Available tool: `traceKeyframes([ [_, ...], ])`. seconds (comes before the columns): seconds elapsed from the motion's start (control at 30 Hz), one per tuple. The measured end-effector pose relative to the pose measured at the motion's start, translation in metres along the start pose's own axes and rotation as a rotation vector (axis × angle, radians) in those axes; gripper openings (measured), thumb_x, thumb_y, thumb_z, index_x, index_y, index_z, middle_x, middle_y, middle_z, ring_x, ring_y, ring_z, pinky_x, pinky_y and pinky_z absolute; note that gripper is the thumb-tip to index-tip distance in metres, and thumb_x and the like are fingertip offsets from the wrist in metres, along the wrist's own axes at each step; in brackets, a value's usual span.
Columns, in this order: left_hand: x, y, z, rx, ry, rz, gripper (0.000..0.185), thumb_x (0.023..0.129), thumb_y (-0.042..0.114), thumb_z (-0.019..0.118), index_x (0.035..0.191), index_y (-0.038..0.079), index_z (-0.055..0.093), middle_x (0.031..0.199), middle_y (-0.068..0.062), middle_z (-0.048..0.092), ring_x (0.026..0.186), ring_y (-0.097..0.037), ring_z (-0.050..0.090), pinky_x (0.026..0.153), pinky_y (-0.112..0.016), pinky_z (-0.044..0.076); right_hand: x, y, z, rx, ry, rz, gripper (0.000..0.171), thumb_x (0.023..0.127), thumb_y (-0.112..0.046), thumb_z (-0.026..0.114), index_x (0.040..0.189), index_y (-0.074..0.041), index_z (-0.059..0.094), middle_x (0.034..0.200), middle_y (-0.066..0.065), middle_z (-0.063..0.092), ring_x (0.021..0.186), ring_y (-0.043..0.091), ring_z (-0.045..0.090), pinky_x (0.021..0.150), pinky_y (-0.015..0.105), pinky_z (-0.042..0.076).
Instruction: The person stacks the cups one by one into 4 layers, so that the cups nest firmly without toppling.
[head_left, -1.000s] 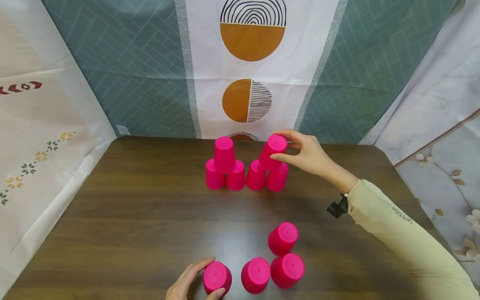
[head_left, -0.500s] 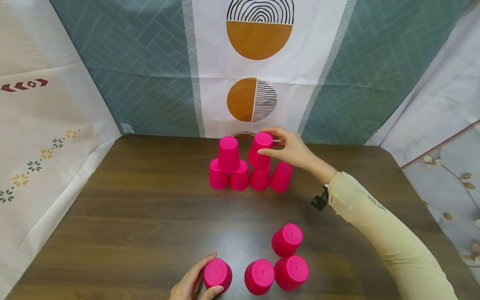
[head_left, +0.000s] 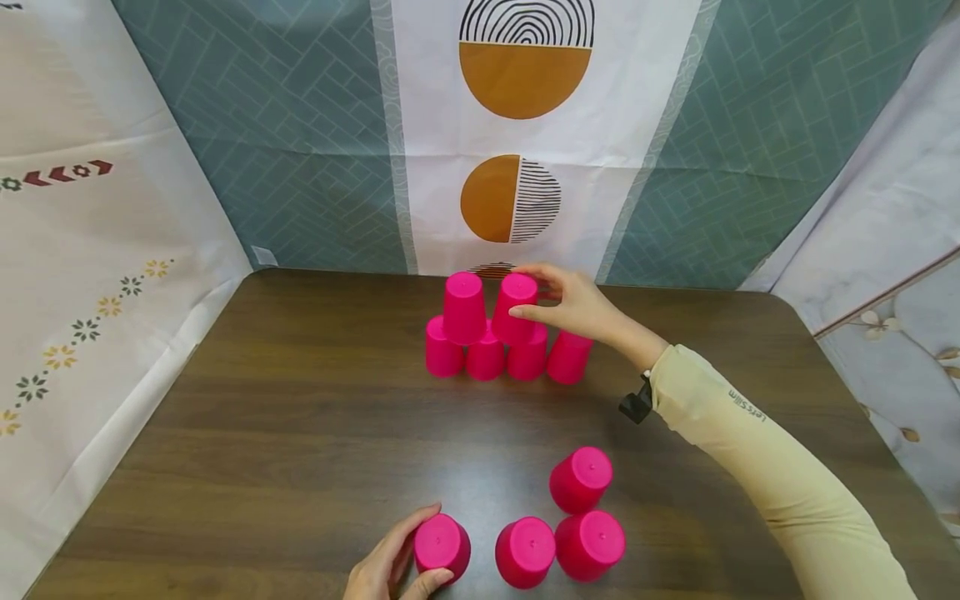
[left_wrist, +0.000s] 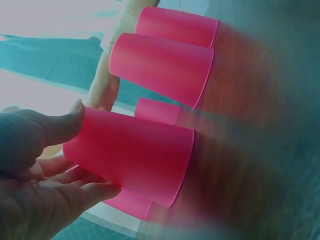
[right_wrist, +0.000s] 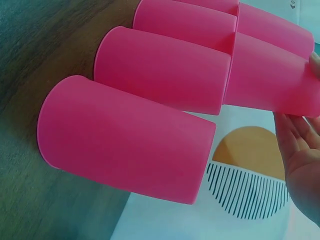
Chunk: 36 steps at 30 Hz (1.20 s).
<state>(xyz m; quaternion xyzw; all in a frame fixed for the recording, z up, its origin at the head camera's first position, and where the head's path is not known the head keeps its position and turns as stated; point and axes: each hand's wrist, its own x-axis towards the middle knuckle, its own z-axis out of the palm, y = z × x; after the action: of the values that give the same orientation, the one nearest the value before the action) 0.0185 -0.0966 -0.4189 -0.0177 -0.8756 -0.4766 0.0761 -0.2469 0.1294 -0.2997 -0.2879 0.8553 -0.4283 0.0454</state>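
Four-plus aside, several pink cups stand upside down in a row at the back of the table, among them a rightmost cup [head_left: 568,360] with nothing on top. One upper cup [head_left: 464,308] bridges the two leftmost. Beside it, my right hand [head_left: 567,304] grips another pink cup [head_left: 514,307] between thumb and fingers, its rim over the row's two middle cups. In the right wrist view that held cup [right_wrist: 270,75] sits against the base of a lower cup [right_wrist: 162,72]. At the front, my left hand [head_left: 390,567] holds an upside-down pink cup [head_left: 441,543] by its side, rim at the tabletop.
Three more upside-down cups stand front right: a near cup [head_left: 526,552], one beside it [head_left: 590,545] and one behind [head_left: 581,479]. The brown wooden table [head_left: 300,433] ends at a patterned cloth wall [head_left: 322,167]; pale cloths hang at both sides.
My right hand has carried its cup left, from above the row's two rightmost cups to above the two middle ones, and lowered it. The left hand stays on its cup.
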Motion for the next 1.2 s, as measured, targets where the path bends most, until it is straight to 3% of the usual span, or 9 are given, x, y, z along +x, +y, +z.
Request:
traceKeyframes([
  [0.4,0.0,0.0,0.001,-0.053,0.008,0.02,0.053,0.069,0.027,0.082,0.117,0.021,0.061,0.112,0.006,0.066,0.098,-0.002,0.061,0.081,-0.008,0.046,-0.006,0.004,0.003,0.014,-0.009,0.011,0.056,0.083,-0.014,0.071,0.132,-0.003,0.047,0.127,0.013,0.056,0.116,0.028,0.055,0.097,0.042,0.045],
  [0.63,0.002,-0.001,-0.004,-0.227,-0.104,-0.046,0.053,0.07,0.021,0.082,0.118,0.014,0.061,0.114,-0.004,0.065,0.102,0.001,0.059,0.084,-0.009,0.044,-0.012,0.013,0.007,0.063,0.003,0.031,0.058,0.083,-0.014,0.071,0.134,-0.005,0.045,0.125,0.012,0.057,0.113,0.028,0.057,0.096,0.041,0.046],
  [0.87,0.004,-0.001,-0.005,-0.249,-0.148,-0.085,0.054,0.071,0.023,0.081,0.119,0.011,0.06,0.115,-0.007,0.065,0.103,0.002,0.059,0.083,-0.01,0.045,-0.017,0.013,0.003,0.067,0.003,0.044,0.064,0.084,-0.015,0.07,0.138,-0.003,0.038,0.136,0.014,0.048,0.125,0.029,0.047,0.103,0.04,0.039],
  [1.07,0.007,-0.001,-0.006,-0.299,-0.133,-0.035,0.056,0.069,0.016,0.082,0.119,0.007,0.06,0.117,-0.014,0.063,0.104,0.0,0.059,0.083,-0.013,0.046,-0.031,0.011,-0.007,0.053,0.05,0.037,0.065,0.083,-0.013,0.07,0.138,-0.002,0.038,0.14,0.014,0.044,0.129,0.028,0.043,0.106,0.037,0.035],
  [1.2,0.009,0.0,-0.009,-0.326,-0.118,-0.076,0.057,0.067,0.015,0.083,0.119,0.007,0.06,0.118,-0.012,0.063,0.104,0.001,0.06,0.084,-0.013,0.047,-0.045,0.008,-0.008,0.026,0.072,0.013,0.065,0.082,-0.012,0.072,0.137,-0.002,0.04,0.139,0.013,0.045,0.129,0.025,0.043,0.105,0.034,0.036],
])
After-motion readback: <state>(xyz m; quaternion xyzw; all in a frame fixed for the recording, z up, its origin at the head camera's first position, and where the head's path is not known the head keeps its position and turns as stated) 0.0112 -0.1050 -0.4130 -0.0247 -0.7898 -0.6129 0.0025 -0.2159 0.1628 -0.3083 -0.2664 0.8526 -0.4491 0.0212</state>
